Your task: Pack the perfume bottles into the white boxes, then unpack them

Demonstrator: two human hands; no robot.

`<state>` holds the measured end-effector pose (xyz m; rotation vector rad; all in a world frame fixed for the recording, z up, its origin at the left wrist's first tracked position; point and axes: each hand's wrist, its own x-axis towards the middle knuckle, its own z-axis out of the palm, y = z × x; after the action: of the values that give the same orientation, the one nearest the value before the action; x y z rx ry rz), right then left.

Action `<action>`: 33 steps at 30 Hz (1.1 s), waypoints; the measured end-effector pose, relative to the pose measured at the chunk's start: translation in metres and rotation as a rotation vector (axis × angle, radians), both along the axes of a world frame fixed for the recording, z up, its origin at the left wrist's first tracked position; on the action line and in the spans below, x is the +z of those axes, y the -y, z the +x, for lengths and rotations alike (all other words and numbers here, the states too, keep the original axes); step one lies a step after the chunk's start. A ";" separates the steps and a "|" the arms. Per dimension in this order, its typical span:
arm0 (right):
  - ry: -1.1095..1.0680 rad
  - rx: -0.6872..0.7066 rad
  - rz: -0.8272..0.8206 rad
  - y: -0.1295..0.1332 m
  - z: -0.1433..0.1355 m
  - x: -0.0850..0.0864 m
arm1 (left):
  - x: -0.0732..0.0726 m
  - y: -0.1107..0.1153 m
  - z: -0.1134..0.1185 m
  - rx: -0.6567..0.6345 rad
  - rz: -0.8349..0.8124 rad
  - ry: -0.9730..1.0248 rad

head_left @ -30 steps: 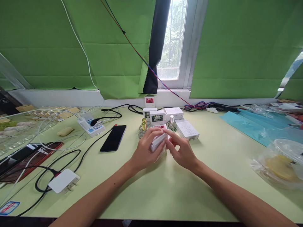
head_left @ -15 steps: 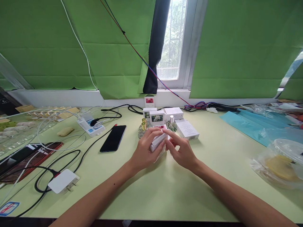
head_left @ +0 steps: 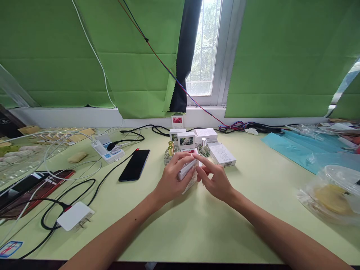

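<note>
My left hand [head_left: 172, 179] is wrapped round a small white box [head_left: 186, 168] and holds it tilted above the table. My right hand [head_left: 215, 179] touches the box's right side with closed fingertips, its index finger at the top edge. Just behind my hands stand a glass bottle with a gold cap [head_left: 170, 152] and another glass bottle with a silver cap [head_left: 204, 148]. White boxes with flower pictures [head_left: 186, 140] stand behind them. To the right a white box with printed text [head_left: 222, 153] lies flat. Part of the held box is hidden by my fingers.
A black phone [head_left: 134, 165] lies left of my hands, beside a power strip [head_left: 108, 150] and tangled cables. A white charger [head_left: 75, 216] sits nearer the front left. Blue sheets [head_left: 292, 150] and a plastic-wrapped container [head_left: 334, 195] are at right.
My hands have shifted very slightly around the white box, which is still held in the same spot.
</note>
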<state>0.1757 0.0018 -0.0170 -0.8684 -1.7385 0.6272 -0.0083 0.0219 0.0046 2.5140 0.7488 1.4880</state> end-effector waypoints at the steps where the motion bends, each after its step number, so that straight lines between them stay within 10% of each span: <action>1: 0.001 0.000 -0.002 0.000 0.000 0.000 | 0.000 0.000 0.000 0.000 -0.003 -0.001; 33: -0.012 -0.025 -0.008 0.000 0.000 -0.001 | 0.001 0.002 0.000 0.011 0.002 -0.014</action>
<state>0.1755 0.0014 -0.0176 -0.8887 -1.7131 0.6216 -0.0079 0.0198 0.0056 2.5287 0.7651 1.4771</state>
